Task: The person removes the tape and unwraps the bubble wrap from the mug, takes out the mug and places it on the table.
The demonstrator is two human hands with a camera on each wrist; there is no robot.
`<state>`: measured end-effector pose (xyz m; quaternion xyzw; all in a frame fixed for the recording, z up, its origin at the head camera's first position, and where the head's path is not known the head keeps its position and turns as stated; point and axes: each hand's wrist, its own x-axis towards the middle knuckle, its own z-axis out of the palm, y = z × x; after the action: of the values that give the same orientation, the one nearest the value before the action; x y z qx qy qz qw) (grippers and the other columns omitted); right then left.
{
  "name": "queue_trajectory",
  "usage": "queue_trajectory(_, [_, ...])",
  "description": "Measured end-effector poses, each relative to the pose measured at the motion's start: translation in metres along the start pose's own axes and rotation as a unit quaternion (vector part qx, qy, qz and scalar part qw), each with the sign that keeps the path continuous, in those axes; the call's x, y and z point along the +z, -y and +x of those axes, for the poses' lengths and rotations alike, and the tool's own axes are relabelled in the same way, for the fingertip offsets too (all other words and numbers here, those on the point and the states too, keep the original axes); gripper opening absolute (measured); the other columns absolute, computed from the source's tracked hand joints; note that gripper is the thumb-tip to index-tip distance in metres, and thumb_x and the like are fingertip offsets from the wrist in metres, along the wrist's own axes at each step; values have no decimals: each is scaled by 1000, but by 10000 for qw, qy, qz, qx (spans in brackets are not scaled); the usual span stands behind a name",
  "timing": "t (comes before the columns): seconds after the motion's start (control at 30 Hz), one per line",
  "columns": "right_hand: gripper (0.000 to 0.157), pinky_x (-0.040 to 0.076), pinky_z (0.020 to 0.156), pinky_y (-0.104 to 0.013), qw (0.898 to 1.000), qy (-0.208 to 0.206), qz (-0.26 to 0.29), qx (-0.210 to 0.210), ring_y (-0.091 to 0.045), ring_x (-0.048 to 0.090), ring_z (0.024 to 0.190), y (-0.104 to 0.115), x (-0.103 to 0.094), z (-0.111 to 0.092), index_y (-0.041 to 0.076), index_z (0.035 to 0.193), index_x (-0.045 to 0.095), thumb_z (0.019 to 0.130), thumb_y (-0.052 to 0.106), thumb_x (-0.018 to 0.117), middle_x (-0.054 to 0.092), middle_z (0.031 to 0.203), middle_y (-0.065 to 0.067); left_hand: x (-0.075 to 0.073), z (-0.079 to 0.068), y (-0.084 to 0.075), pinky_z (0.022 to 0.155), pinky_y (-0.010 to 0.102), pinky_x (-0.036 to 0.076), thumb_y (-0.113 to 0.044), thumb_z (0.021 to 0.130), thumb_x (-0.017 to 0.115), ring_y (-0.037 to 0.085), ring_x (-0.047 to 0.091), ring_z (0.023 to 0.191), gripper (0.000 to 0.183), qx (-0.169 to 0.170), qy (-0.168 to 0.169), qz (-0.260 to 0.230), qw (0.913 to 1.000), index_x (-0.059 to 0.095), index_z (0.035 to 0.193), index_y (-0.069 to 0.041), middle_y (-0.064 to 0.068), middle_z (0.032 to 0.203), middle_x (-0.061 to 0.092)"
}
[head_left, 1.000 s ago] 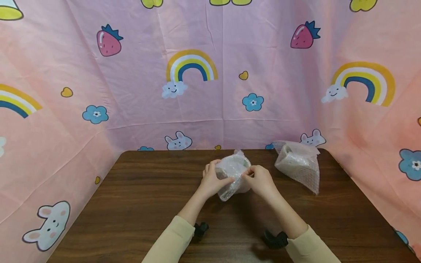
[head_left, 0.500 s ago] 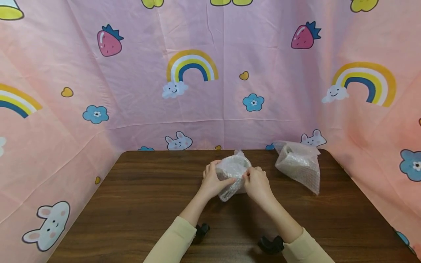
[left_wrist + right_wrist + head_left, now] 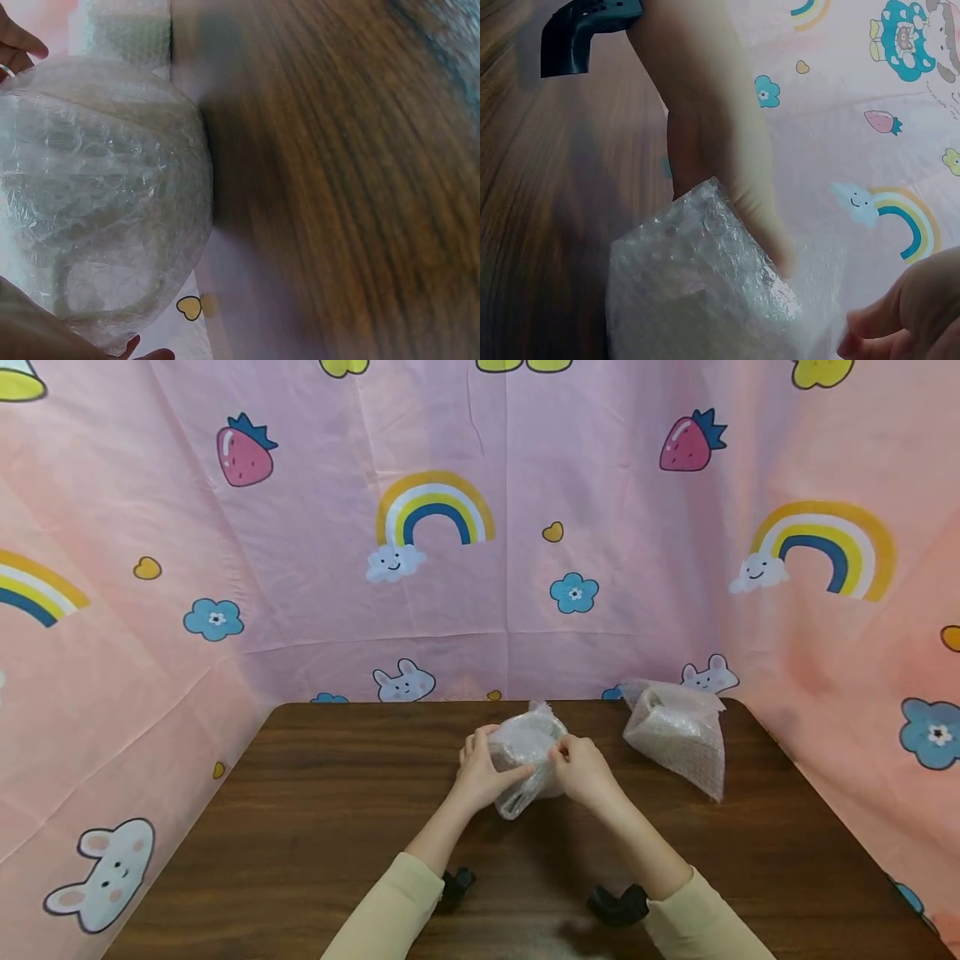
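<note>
A rounded object wrapped in bubble wrap [image 3: 525, 752] sits on the table between my hands; a handle-like outline shows through the wrap [image 3: 97, 187] in the left wrist view, suggesting a mug. My left hand [image 3: 480, 772] holds its left side, thumb lying across the near part of the wrap. On the other side, my right hand [image 3: 583, 768] pinches the bubble wrap between thumb and forefinger. In the right wrist view the wrap [image 3: 690, 292] has a loose translucent edge close to my right fingertips [image 3: 862, 330]. The contents are partly hidden by the wrap.
A second bubble-wrapped item [image 3: 675, 731] lies at the back right of the dark wooden table [image 3: 337, 810]. A printed cloth [image 3: 315, 527] hangs behind and along both sides. Black mounts [image 3: 618, 906] sit at my wrists.
My right hand has shifted slightly at the wrap, and its fingers have drawn closer together in a pinch. The left hand and wrapped object stay nearly in place.
</note>
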<state>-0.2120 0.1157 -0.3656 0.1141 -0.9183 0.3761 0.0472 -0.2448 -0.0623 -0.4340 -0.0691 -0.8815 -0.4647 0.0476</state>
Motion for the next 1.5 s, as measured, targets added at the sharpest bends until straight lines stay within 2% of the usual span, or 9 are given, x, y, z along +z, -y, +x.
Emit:
queue_trajectory(0.17, [16,44,62,-38,9993,-98,132,346,-29,50,81,-2,1,2,3,84,63,94,13,54,56,82,-9,0,0,0,93,64,31,-54,74,77,37,29,126,86,11,72,-117,9999,32,140,-21,12,139,31])
queue_trajectory(0.27, [17,40,57,-34,9978,-197,437,449,-25,47,72,-2,0,4,6,80,61,93,14,53,51,70,-5,0,0,1,93,63,31,-55,73,77,37,29,127,87,-21,87,-122,9999,32,140,-22,11,140,31])
queue_trajectory(0.4, [17,38,57,-31,9928,-313,1059,470,-20,43,67,-1,0,9,3,83,59,94,12,51,48,69,-3,1,2,1,94,62,31,-56,73,77,36,29,127,86,-31,103,-74,9999,33,139,-23,10,139,32])
queue_trajectory(0.57, [16,40,72,-36,9835,-536,1684,377,-24,49,86,-1,0,14,-1,92,62,96,12,55,57,93,-10,-1,1,2,94,61,31,-54,72,79,37,30,126,86,-58,134,-32,9999,34,138,-21,11,136,34])
queue_trajectory(0.83, [22,39,96,-49,9743,-994,2009,223,-29,49,118,-13,4,10,-1,107,69,96,14,57,59,123,-15,-6,2,1,91,57,39,-59,69,78,35,34,123,91,-9,219,100,9997,34,139,-21,11,135,36])
queue_trajectory(0.97, [33,40,97,-52,9816,-757,1751,-98,-34,47,123,-25,9,6,0,124,61,93,11,60,53,134,-16,-8,3,2,91,56,41,-62,68,77,35,35,123,93,-2,288,189,9994,34,140,-20,11,135,37])
queue_trajectory(1.1, [53,40,96,-56,9920,-423,1091,-481,-39,41,128,-32,14,5,3,138,51,89,17,68,43,143,-17,-11,5,3,91,57,41,-64,69,75,36,35,123,95,47,409,329,9986,33,141,-18,12,138,36])
queue_trajectory(1.27, [62,38,97,-58,9952,-392,545,-713,-41,39,129,-35,19,6,5,140,49,85,22,74,40,146,-18,-15,8,1,92,57,40,-65,70,74,37,35,124,96,158,476,475,9976,33,142,-16,14,138,36])
queue_trajectory(1.5, [63,38,98,-56,9953,-393,327,-828,-40,40,129,-37,21,8,4,138,51,84,23,76,41,145,-19,-21,9,0,94,57,39,-60,78,70,38,36,125,86,354,621,525,9961,35,140,-12,16,136,38])
